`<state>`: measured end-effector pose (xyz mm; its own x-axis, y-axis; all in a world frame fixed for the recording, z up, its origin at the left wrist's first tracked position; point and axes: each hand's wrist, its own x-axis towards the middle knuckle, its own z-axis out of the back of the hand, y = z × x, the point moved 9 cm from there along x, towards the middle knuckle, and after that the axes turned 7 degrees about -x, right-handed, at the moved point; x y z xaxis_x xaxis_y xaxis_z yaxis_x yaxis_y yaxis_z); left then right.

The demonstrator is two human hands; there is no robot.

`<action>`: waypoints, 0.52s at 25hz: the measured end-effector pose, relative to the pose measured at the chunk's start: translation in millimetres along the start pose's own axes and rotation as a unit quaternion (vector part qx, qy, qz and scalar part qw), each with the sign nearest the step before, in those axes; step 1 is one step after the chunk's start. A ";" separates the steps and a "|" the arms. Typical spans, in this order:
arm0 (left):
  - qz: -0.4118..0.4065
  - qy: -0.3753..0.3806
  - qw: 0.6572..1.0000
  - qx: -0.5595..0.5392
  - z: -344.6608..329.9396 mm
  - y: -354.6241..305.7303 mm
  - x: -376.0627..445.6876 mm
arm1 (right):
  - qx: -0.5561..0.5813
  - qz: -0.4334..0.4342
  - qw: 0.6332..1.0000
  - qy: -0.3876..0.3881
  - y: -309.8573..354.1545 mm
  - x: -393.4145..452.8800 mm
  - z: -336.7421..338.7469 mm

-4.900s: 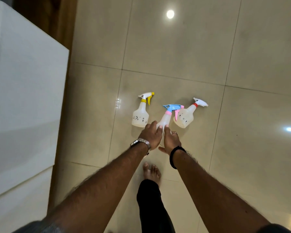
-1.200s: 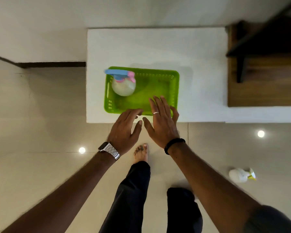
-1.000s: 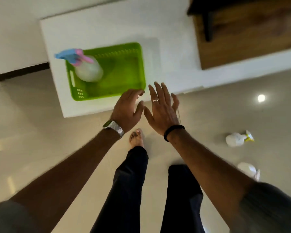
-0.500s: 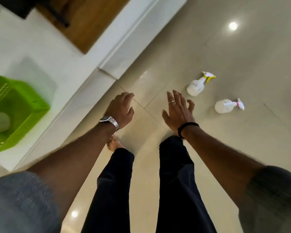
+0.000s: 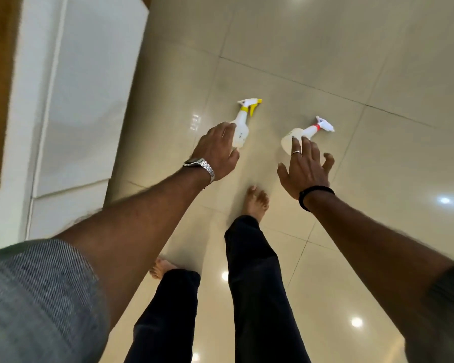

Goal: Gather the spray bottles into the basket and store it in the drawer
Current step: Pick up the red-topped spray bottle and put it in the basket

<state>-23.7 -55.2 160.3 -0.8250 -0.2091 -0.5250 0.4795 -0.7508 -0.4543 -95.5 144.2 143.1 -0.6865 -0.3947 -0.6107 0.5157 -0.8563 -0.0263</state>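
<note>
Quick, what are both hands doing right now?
Left hand: open, reaching over the yellow-trigger white plastic spray bottle, not gripping.
Right hand: open, fingers spread above the red-collared white plastic spray bottle.

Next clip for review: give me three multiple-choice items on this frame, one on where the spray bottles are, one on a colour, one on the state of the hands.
1. Where do the two translucent plastic spray bottles lie?
A. on the tiled floor
B. in a basket
C. on the white cabinet

2. What colour is the trigger of the bottle nearer the left hand?
A. blue
B. yellow
C. green

3. What are the hands doing?
A. both open, reaching
B. both closed on bottles
C. behind the back

Answers:
1 A: both lie on the tiled floor.
2 B: the yellow-trigger bottle is by the left hand.
3 A: the right hand is spread above the red-collared bottle; no grip on either.
</note>
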 end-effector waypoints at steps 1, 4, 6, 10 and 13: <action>-0.011 0.005 1.000 0.003 -8.1 -14.6 19.8 | 0.009 -0.017 1.000 0.003 -15.3 10.4 -6.6; -0.044 0.032 0.998 0.019 -45.8 -52.5 82.2 | 0.051 -0.074 0.996 0.014 -65.3 48.0 -40.9; -0.072 0.052 0.995 0.044 -77.2 -67.0 120.1 | 0.068 -0.104 0.992 0.025 -90.7 72.4 -71.5; -0.092 0.085 0.990 0.068 -139.3 -72.1 187.9 | 0.114 -0.162 0.979 0.049 -123.6 116.4 -130.2; -0.082 0.116 0.988 0.066 -188.6 -68.4 227.5 | 0.198 -0.225 0.951 0.070 -137.9 146.3 -172.7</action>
<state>-187.7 66.7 -63.8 -0.7896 0.0594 -0.6108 0.2896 -0.8415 -0.4562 -178.5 262.1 -79.3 -0.7026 0.0659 -0.7085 -0.0670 -0.9974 -0.0264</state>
